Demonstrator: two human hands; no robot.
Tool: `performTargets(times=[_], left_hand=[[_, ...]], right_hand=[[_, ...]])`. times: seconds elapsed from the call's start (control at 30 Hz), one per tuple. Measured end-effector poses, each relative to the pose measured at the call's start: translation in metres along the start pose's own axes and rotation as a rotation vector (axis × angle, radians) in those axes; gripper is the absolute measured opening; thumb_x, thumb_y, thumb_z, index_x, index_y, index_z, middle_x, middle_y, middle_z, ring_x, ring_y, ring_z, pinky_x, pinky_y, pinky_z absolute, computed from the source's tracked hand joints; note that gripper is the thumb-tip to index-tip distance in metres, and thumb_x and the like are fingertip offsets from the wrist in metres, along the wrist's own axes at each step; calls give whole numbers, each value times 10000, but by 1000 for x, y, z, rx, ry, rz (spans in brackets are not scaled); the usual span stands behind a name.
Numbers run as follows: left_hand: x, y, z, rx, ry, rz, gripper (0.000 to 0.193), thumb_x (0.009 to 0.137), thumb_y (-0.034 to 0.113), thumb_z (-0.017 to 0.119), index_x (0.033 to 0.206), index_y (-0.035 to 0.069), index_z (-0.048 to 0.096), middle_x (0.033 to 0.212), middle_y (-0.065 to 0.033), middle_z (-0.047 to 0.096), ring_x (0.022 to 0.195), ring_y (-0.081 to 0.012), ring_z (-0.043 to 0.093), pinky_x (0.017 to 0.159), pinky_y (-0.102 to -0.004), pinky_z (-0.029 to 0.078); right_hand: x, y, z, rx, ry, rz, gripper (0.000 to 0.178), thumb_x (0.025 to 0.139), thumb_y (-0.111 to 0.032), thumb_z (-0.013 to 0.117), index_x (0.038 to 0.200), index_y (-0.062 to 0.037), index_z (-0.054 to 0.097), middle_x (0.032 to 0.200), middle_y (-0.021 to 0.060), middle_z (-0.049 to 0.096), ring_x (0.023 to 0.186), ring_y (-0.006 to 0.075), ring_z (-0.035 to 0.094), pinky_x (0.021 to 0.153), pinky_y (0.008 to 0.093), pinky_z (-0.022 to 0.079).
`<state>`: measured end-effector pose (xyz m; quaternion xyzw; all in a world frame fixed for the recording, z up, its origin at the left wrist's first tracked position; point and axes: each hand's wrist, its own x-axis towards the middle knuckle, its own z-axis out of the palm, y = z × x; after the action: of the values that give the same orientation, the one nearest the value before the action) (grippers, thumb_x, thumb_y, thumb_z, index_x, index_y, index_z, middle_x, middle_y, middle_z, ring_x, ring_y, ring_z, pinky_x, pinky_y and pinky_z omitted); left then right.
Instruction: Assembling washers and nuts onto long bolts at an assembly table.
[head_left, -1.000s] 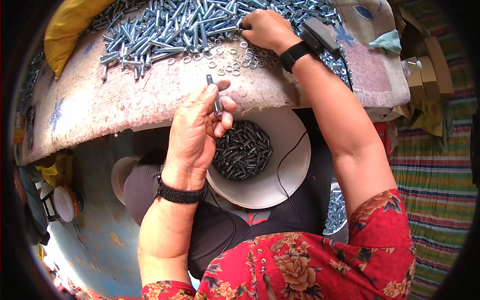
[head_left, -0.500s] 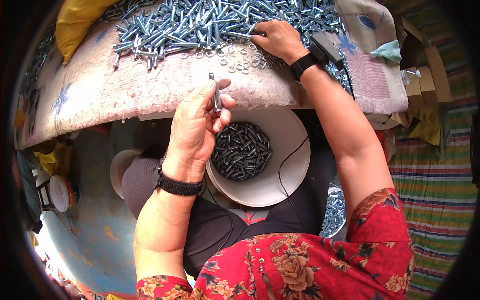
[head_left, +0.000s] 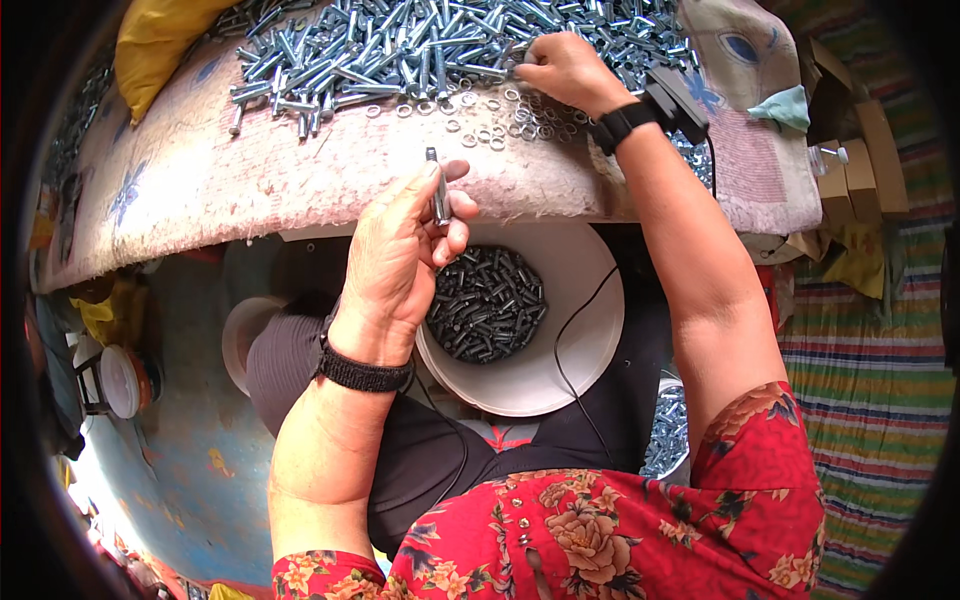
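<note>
A: How is the dark bolt expected to handle?

B: It is judged to be stiff and small, light for one piece, and smooth metal, so it may slip if it is pinched weakly. It is best taken at the middle of the shank, where it is taken now. It is held upright by the left hand, over the near edge of the bench, above the white bowl of dark bolts.

A: How are the hands seen?

B: The left hand is curled, and the bolt is pinched between the thumb and the first fingers. The right hand is stretched to the far side, with fingers bent down among the loose washers, at the edge of the pile of silver bolts. Whether a washer is already pinched there cannot be told, the fingertips are hidden

A: Are the washers easy to be taken?

B: They are thin and flat on the cloth, so probably they must be lifted by the rim
</note>
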<state>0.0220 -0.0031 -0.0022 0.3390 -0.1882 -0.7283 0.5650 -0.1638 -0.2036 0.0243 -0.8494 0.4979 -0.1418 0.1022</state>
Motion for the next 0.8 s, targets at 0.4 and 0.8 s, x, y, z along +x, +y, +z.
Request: performTargets(times=[0.4, 0.8], left_hand=[[-5, 0, -4, -20, 64, 41, 286, 923, 266, 512, 1030, 12, 588, 730, -60, 614, 529, -90, 536, 424, -166, 346], [-7, 2, -4, -1, 61, 40, 279, 926, 259, 505, 1040, 17, 585, 737, -58, 612, 533, -85, 531, 432, -166, 339]], right_hand=[[-77, -65, 21, 26, 181, -419, 124, 750, -125, 658, 802, -52, 571, 626, 119, 546, 556, 258, 558, 526, 333, 444], [-64, -69, 34, -9, 164, -407, 120, 757, -170, 629, 807, -61, 626, 760, 100, 583, 685, 312, 591, 603, 395, 474]])
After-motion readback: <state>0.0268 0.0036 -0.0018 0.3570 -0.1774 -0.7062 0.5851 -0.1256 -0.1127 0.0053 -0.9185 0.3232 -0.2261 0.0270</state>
